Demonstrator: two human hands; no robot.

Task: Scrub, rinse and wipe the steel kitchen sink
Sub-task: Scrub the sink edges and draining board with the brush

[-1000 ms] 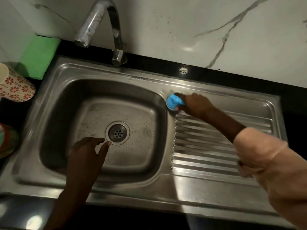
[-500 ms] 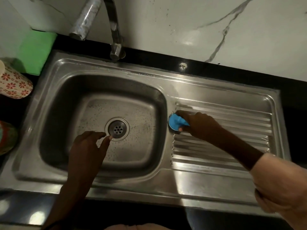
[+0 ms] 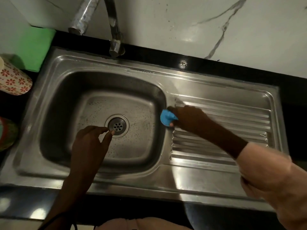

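Observation:
The steel sink (image 3: 207, 180) fills the view, with a deep basin on the left and a ribbed drainboard (image 3: 221, 141) on the right. My right hand (image 3: 189, 119) grips a small blue scrubber (image 3: 167, 118) and presses it on the strip between basin and drainboard. My left hand (image 3: 90, 143) hangs over the basin with loosely curled fingers near the round drain (image 3: 117, 126) and holds nothing. Water droplets speckle the basin floor.
A chrome tap (image 3: 106, 22) rises from the black counter behind the basin. A green sponge-like block (image 3: 33, 47) sits at the back left. A flower-patterned cup (image 3: 14, 78) and a colourful container (image 3: 6, 133) stand left of the sink. A marble wall runs behind.
My right hand has dragged the blue scrubber from the drainboard's far corner toward me along the basin's right rim. My left hand has barely moved.

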